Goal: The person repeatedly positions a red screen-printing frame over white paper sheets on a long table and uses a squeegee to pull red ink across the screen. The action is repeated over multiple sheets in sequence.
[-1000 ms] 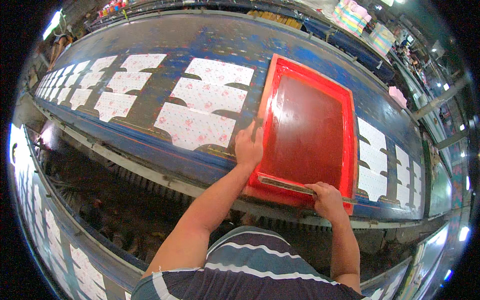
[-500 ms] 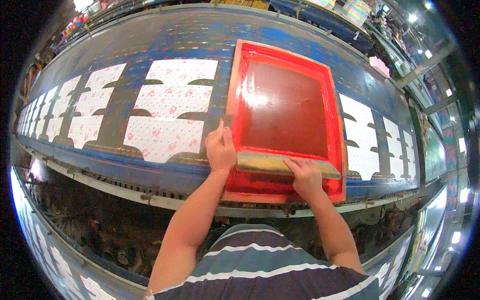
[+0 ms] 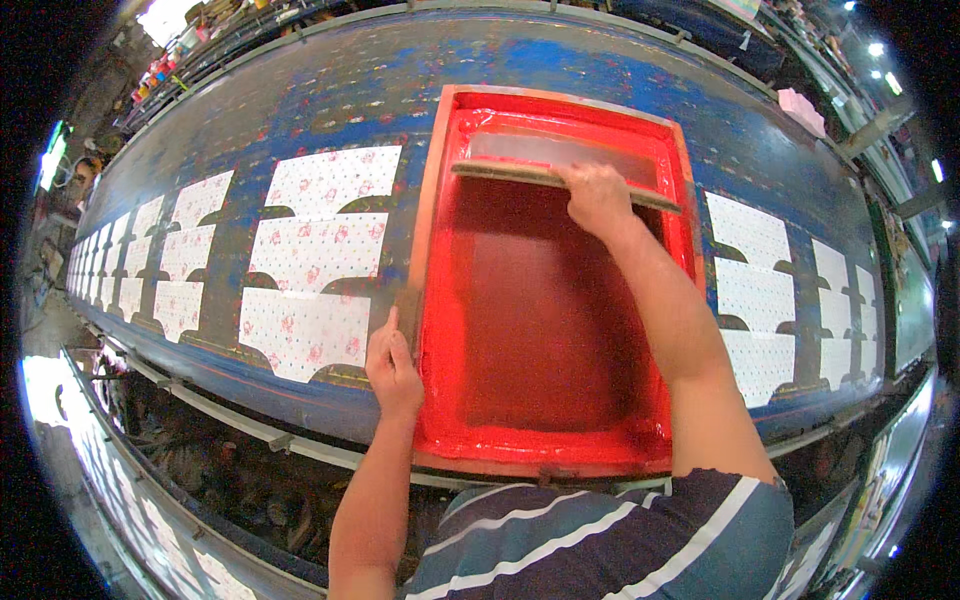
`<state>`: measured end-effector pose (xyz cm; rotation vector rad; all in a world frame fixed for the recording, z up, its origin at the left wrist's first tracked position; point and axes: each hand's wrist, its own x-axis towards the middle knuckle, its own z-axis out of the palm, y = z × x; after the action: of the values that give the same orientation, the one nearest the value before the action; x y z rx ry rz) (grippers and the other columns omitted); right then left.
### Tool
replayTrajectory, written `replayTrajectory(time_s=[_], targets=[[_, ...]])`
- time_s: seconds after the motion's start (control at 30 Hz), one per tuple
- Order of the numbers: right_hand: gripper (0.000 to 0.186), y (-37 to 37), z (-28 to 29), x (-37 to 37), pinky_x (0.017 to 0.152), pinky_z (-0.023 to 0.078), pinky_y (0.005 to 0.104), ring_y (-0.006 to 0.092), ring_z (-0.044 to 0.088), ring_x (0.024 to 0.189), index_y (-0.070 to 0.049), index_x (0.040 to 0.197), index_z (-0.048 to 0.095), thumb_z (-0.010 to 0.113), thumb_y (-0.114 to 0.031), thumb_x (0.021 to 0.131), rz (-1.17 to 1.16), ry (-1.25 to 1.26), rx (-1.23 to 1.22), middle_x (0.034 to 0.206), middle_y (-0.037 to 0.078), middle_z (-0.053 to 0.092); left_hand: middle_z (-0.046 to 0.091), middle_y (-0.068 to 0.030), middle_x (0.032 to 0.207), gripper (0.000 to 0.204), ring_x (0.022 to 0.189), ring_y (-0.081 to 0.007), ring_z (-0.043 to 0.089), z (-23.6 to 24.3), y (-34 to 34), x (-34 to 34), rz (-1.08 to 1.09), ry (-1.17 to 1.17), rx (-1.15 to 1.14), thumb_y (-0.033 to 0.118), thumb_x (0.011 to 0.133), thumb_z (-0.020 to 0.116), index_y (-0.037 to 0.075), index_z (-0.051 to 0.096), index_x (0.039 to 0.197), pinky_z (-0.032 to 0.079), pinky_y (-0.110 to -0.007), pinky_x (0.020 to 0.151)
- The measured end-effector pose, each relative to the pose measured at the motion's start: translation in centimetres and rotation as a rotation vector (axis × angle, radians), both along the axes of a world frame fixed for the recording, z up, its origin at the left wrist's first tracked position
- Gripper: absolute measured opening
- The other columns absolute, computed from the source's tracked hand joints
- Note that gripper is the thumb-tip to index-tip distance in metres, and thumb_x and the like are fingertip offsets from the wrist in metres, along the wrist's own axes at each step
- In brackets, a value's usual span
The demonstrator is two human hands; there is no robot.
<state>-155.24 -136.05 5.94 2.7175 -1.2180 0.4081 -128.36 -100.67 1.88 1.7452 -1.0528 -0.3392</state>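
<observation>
A wooden-edged screen printing frame [image 3: 430, 220] smeared with bright red ink lies on the long table. My right hand [image 3: 598, 200] grips a long squeegee [image 3: 505, 174] near its middle, with the blade lying across the far part of the mesh. Below it stretches dark red mesh [image 3: 545, 320], and a paler strip shows beyond the blade. My left hand [image 3: 393, 365] is closed at the left side of the frame, one finger pointing up along a small dark piece there. Its other fingers are partly hidden.
White fabric pieces [image 3: 322, 245] with pink flowers and dots lie in rows to the left. To the right are more white pieces [image 3: 752, 290], dotted. The dark blue-stained table [image 3: 330, 90] runs far to both sides. Pink cloth [image 3: 802, 112] sits at the far right edge.
My right hand has pushed the squeegee from the near end of the frame to its far end. My left hand stays at the frame's left side. The view has shifted.
</observation>
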Motion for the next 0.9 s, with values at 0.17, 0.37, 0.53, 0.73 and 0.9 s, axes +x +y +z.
replayTrajectory(time_s=[0.17,0.37,0.53,0.73,0.9], targets=[[0.043,-9.2,0.1,1.5,0.095,0.066,0.0527,0.0388,0.081,0.107,-0.021,0.129,0.082,0.070,-0.005,0.090,0.012,-0.063,-0.021,0.114,0.014,0.082,0.072,-0.0141,0.115,0.047,0.110,-0.0251,0.067,0.8,0.1,-0.3,0.039,0.018,0.101,0.024,0.120,0.053,-0.008,0.067,0.152,0.052,-0.039,0.103],[0.050,-15.0,0.7,1.3,0.097,0.064,0.0547,0.0381,0.080,0.115,-0.025,0.136,0.080,0.066,-0.004,0.093,-0.075,-0.064,0.004,0.125,0.015,0.082,0.073,-0.0141,0.122,0.047,0.112,-0.0259,0.067,1.1,-0.1,-0.7,0.018,-0.052,0.003,0.025,0.119,0.057,-0.006,0.067,0.153,0.052,-0.039,0.104],[0.045,-16.8,0.0,1.2,0.100,0.064,0.0524,0.0378,0.079,0.117,-0.022,0.137,0.079,0.068,-0.009,0.095,-0.014,-0.022,-0.007,0.129,0.013,0.081,0.075,-0.0170,0.133,0.046,0.117,-0.0270,0.069,1.1,0.1,-0.6,0.029,-0.068,0.068,0.023,0.118,0.057,-0.006,0.068,0.153,0.052,-0.040,0.107],[0.035,-17.9,2.9,1.4,0.100,0.064,0.0562,0.0442,0.080,0.110,-0.007,0.117,0.084,0.070,-0.015,0.086,-0.059,0.122,0.176,0.119,0.023,0.083,0.073,-0.0208,0.149,0.046,0.134,-0.0306,0.068,1.6,-0.1,-0.9,0.043,-0.083,0.147,0.021,0.120,0.051,-0.008,0.067,0.153,0.049,-0.042,0.117],[0.034,-13.9,4.3,0.8,0.101,0.064,0.0563,0.0446,0.080,0.109,-0.005,0.111,0.085,0.069,-0.015,0.082,0.082,0.179,0.205,0.113,0.025,0.083,0.072,-0.0224,0.153,0.046,0.140,-0.0318,0.068,2.2,-0.3,-1.1,0.080,-0.056,0.228,0.022,0.122,0.049,-0.007,0.069,0.151,0.049,-0.042,0.121]])
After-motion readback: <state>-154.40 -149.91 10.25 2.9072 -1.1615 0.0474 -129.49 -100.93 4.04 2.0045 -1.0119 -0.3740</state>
